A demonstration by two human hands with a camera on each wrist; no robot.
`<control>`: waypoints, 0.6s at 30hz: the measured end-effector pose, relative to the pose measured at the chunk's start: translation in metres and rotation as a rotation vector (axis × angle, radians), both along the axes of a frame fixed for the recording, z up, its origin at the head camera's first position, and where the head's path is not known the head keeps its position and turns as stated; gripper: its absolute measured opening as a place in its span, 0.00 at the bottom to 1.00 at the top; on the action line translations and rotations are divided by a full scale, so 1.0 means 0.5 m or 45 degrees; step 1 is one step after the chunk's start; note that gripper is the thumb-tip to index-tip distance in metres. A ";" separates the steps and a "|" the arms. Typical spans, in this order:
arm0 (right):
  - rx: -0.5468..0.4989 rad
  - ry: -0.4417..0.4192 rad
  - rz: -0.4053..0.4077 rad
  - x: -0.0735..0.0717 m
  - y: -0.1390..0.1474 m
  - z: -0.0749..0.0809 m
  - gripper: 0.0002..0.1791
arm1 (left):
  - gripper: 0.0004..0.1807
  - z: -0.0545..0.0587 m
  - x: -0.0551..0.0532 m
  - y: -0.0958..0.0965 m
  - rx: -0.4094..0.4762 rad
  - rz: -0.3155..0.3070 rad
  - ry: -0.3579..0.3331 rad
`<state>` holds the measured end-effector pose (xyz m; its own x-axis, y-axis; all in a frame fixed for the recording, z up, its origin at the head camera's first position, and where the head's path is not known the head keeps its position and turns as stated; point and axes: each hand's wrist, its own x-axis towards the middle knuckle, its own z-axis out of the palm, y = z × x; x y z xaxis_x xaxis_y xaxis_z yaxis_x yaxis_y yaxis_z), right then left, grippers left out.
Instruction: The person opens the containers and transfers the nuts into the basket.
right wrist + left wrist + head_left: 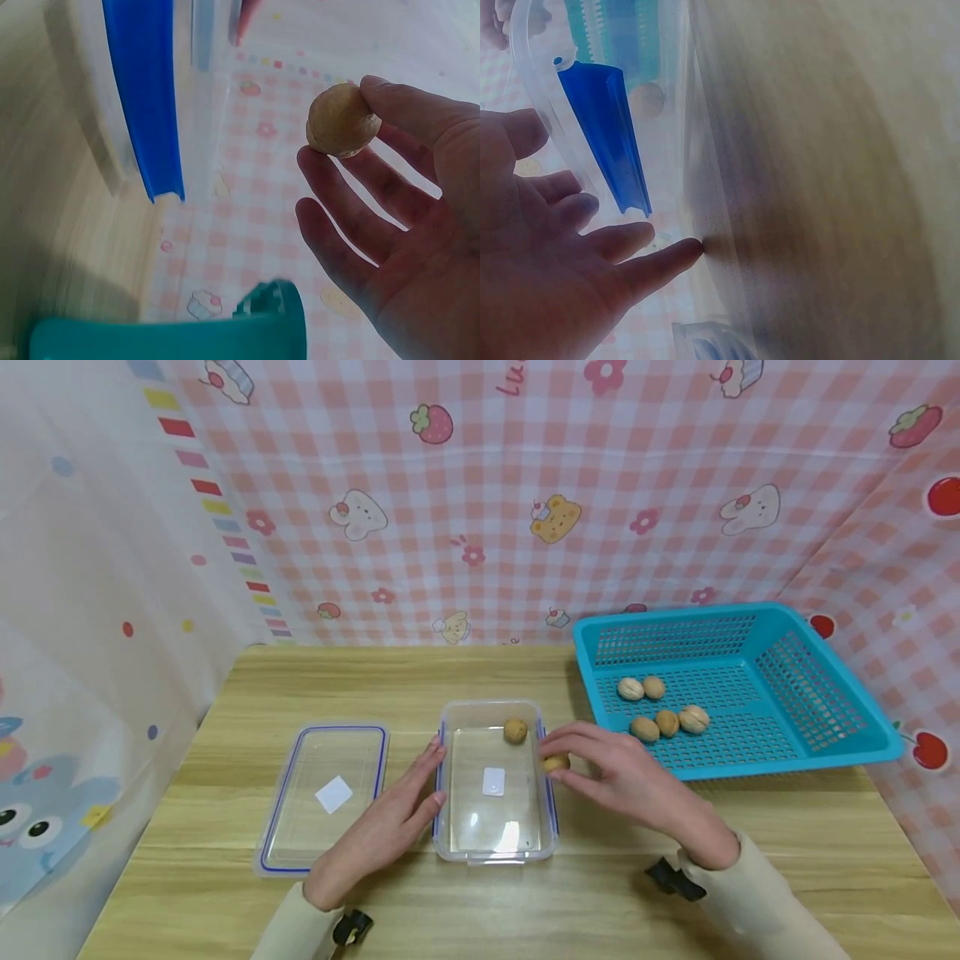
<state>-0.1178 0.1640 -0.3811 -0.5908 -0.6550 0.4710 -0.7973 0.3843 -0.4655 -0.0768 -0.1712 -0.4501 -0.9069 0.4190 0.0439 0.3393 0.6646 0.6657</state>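
My right hand (611, 768) pinches a walnut (343, 120) between thumb and fingertips, just over the right wall of a clear plastic box (457, 839) with blue side clips. Inside the box, another walnut (514, 731) lies in the far right corner. My left hand (390, 818) is at the box's left wall with its fingers extended; the left wrist view shows the fingers (664, 266) beside the blue clip (607, 135). To the right, a blue-green plastic basket (847, 693) holds several walnuts (693, 719) on its left side.
A clear lid (330, 835) with a blue seal and a white sticker lies flat left of the box, close to my left wrist. The wooden table (480, 910) meets a pink checked cloth (480, 477) at the back. The basket's near edge stands close behind my right hand.
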 end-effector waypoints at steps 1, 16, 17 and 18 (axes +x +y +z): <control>-0.005 0.002 -0.013 0.001 0.005 0.001 0.16 | 0.34 0.000 0.000 0.000 0.000 0.000 0.002; -0.054 0.011 -0.184 0.006 0.082 0.024 0.22 | 0.34 0.000 -0.002 -0.001 0.004 0.002 0.002; -0.052 0.015 -0.196 0.005 0.086 0.026 0.23 | 0.34 -0.001 -0.002 -0.001 0.006 0.002 0.001; -0.049 0.020 -0.207 0.005 0.091 0.028 0.24 | 0.34 -0.001 -0.002 -0.001 0.006 0.002 0.001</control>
